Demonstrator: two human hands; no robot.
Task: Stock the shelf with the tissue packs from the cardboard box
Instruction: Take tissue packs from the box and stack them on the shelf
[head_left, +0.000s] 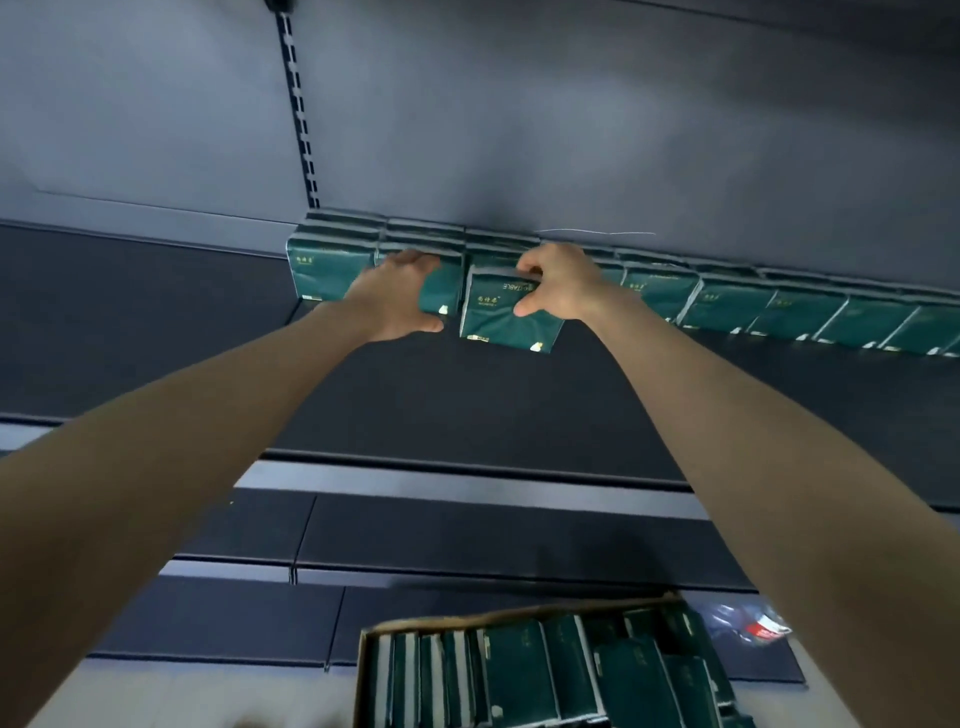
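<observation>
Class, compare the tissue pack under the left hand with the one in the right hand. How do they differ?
The left pack sits in line with the shelf row; the right pack juts forward of it. The left pack stands square; the right pack is tilted. Both are dark green with the same design.

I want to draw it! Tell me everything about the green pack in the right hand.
The dark green, glossy plastic-wrapped tissue pack has a pale side edge, upside-down lettering and small pale marks. It is tilted, before the back row on the dark shelf. The right grip pinches its top; the left grip holds its neighbour.
</observation>
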